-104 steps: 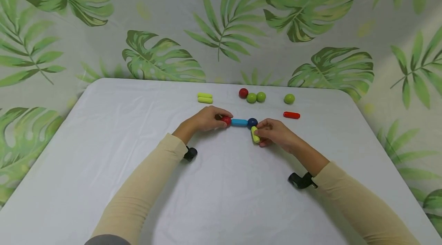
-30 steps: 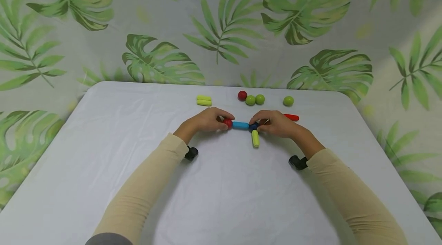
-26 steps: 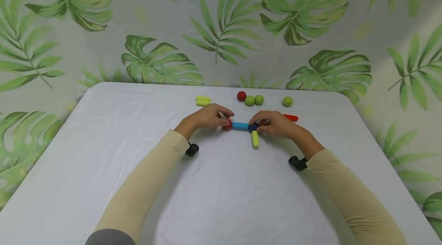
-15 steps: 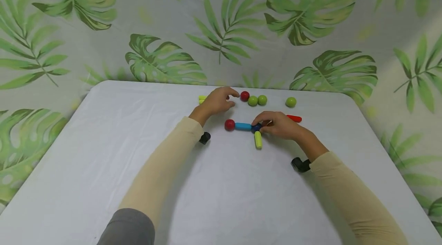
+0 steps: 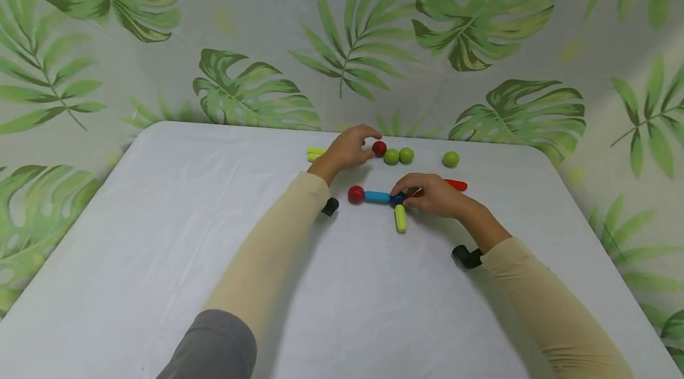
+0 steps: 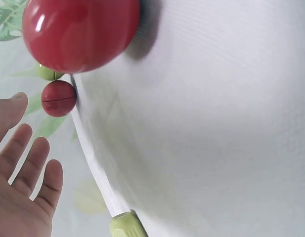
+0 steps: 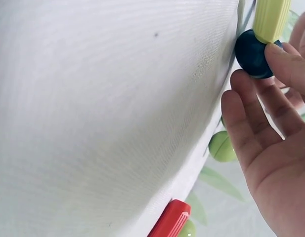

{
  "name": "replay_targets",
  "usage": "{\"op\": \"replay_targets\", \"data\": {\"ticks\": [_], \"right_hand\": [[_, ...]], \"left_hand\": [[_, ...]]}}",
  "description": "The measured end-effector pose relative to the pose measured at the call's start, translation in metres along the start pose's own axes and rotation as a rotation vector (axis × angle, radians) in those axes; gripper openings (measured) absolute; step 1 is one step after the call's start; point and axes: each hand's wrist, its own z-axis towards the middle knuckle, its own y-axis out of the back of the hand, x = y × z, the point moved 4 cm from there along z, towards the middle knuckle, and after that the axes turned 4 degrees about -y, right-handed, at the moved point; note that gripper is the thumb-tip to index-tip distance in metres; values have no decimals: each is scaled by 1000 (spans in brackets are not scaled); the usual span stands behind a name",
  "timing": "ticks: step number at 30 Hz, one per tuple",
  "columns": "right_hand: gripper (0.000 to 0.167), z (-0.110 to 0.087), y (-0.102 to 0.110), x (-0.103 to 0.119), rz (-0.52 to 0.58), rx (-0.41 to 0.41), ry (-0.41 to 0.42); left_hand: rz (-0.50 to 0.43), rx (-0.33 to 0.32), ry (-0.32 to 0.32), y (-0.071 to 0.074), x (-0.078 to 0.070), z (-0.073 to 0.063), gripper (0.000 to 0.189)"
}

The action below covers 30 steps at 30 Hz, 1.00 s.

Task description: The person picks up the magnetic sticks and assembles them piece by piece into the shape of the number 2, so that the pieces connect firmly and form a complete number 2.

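Observation:
My left hand (image 5: 348,147) reaches to the back of the table with thumb and fingers spread around a red ball (image 5: 379,148). In the left wrist view its fingers are loosely extended, and a small gap separates them from that ball (image 6: 59,98). My right hand (image 5: 435,196) pinches a dark blue ball (image 7: 251,54) between thumb and fingertips. From the blue ball, a light blue stick (image 5: 377,197) runs left to another red ball (image 5: 355,194). A yellow-green stick (image 5: 401,218) points from it toward the person.
Two green balls (image 5: 392,156) sit right of the back red ball, with a third green ball (image 5: 451,159) farther right. A red stick (image 5: 456,185) lies behind my right hand. Yellow-green sticks (image 5: 316,152) are partly hidden by my left hand. Leaf-patterned cloth (image 5: 256,88) hangs behind the white table.
My left hand has let go of the front red ball and moved back to the rear red ball. My right hand has shifted from the yellow-green stick to the dark blue ball.

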Motion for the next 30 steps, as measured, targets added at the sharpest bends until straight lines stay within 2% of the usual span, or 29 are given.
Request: {"op": "replay_targets", "data": {"ticks": [8, 16, 23, 30], "right_hand": [[28, 1, 1, 1, -13, 1, -2], [28, 1, 1, 0, -14, 1, -20], [28, 1, 2, 1, -8, -10, -10], [27, -2, 1, 1, 8, 0, -7]], "left_hand": [[-27, -3, 36, -4, 7, 2, 45], [-103, -20, 152, -7, 17, 12, 53], [-209, -32, 142, -9, 17, 17, 55], [-187, -26, 174, -22, 15, 22, 46]]}}
